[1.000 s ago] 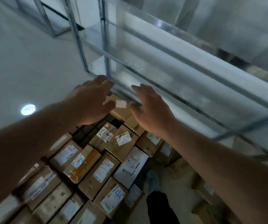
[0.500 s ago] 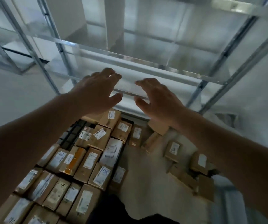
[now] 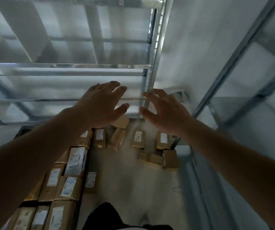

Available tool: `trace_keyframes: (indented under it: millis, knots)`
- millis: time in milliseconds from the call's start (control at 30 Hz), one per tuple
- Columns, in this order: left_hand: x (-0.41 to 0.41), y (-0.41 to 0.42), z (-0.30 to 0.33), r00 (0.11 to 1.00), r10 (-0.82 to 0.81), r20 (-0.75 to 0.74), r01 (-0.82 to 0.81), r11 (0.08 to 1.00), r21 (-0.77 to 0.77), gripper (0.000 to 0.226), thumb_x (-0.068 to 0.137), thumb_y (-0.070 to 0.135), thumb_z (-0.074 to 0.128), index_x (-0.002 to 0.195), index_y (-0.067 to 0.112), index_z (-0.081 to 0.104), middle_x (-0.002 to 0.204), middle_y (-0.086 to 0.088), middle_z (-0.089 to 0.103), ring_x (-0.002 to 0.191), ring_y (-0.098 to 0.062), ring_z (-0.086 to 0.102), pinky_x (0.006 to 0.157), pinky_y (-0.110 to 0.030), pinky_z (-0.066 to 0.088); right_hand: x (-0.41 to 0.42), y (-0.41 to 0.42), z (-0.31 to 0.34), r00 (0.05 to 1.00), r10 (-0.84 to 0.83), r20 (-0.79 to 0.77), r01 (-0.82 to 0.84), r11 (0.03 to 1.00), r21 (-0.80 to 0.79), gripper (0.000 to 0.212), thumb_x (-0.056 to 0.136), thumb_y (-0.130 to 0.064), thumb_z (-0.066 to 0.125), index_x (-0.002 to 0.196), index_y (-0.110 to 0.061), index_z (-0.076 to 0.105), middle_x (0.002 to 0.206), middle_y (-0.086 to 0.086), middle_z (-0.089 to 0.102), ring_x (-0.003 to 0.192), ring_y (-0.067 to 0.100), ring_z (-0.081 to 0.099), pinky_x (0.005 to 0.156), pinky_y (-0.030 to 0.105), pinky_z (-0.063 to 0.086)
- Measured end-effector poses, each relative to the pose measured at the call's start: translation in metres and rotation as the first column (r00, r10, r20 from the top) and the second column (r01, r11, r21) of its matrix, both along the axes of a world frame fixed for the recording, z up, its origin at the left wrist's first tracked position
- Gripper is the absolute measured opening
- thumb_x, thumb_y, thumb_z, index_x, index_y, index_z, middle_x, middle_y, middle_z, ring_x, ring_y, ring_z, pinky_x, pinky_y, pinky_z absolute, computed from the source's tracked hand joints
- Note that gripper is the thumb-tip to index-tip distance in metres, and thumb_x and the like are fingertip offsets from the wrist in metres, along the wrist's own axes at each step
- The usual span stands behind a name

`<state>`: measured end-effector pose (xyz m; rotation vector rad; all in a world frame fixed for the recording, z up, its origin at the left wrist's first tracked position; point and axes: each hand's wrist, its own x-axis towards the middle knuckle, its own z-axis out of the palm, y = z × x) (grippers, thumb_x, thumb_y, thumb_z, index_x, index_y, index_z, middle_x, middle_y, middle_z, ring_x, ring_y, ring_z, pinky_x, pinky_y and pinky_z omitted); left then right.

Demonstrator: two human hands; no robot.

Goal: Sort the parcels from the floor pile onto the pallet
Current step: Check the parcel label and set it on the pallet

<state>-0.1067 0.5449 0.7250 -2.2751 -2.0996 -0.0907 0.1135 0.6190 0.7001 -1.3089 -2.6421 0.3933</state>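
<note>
Cardboard parcels with white labels (image 3: 70, 186) lie packed side by side in rows at the near left, where the pallet under them is hidden. Farther off, loose brown cardboard parcels (image 3: 151, 146) sit scattered on the grey floor (image 3: 125, 185). Above these, the left hand (image 3: 100, 103) and the right hand (image 3: 165, 112) hover with fingers spread, holding nothing. Behind them stands bare grey metal shelving (image 3: 67, 65).

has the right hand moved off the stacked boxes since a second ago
Yes. The right hand swung right, off the stacked boxes, and now hangs above the loose boxes.
</note>
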Motion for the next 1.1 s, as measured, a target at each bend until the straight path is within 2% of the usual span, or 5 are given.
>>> trace_keyframes:
  millis: [267,500,767,933,1100]
  knots:
    - [0.036,0.052,-0.031,0.989,-0.15,0.008,0.15,0.986,-0.067,0.066,0.1,0.058,0.047,0.154,0.022,0.037,0.158,-0.01,0.042,0.139,-0.034,0.048,0.109,-0.05,0.042,0.048,0.028,-0.03,0.99,-0.133,0.037,0.136,0.987,-0.089,0.062,0.104,-0.062,0.042,0.157,-0.03,0.037,0.165,0.006,0.034,0.145,0.035,0.042,0.108,0.048,0.04]
    - [0.052,0.102,-0.075,0.959,-0.278,0.051,0.282,0.939,-0.194,0.077,0.09,0.062,0.031,0.153,0.018,0.039,0.155,-0.013,0.045,0.139,-0.035,0.048,0.11,-0.051,0.042,0.056,0.039,-0.077,0.948,-0.291,0.132,0.314,0.926,-0.209,0.062,0.103,-0.062,0.042,0.158,-0.034,0.036,0.169,0.004,0.027,0.15,0.033,0.037,0.117,0.052,0.036]
    - [0.086,0.178,-0.136,0.924,-0.371,0.091,0.381,0.879,-0.288,0.07,0.093,0.063,0.039,0.151,0.024,0.034,0.155,-0.009,0.043,0.134,-0.033,0.052,0.104,-0.05,0.047,0.091,0.078,-0.13,0.896,-0.377,0.234,0.435,0.849,-0.301,0.06,0.104,-0.058,0.044,0.158,-0.032,0.034,0.169,0.007,0.02,0.151,0.037,0.03,0.12,0.051,0.03]
    - [0.121,0.236,-0.223,0.919,-0.394,0.025,0.377,0.855,-0.355,0.072,0.094,0.057,0.048,0.153,0.021,0.027,0.153,-0.015,0.041,0.135,-0.036,0.049,0.107,-0.052,0.046,0.106,0.124,-0.223,0.884,-0.404,0.233,0.466,0.794,-0.391,0.057,0.102,-0.046,0.054,0.154,-0.025,0.042,0.16,0.013,0.031,0.142,0.042,0.038,0.11,0.052,0.04]
    - [0.148,0.276,-0.348,0.967,-0.249,0.052,0.246,0.862,-0.443,0.077,0.096,0.048,0.057,0.157,0.02,0.019,0.156,-0.015,0.033,0.139,-0.038,0.043,0.105,-0.056,0.044,0.123,0.175,-0.351,0.925,-0.271,0.267,0.377,0.746,-0.549,0.056,0.099,-0.051,0.043,0.146,-0.022,0.037,0.159,0.013,0.031,0.153,0.035,0.023,0.118,0.057,0.034]
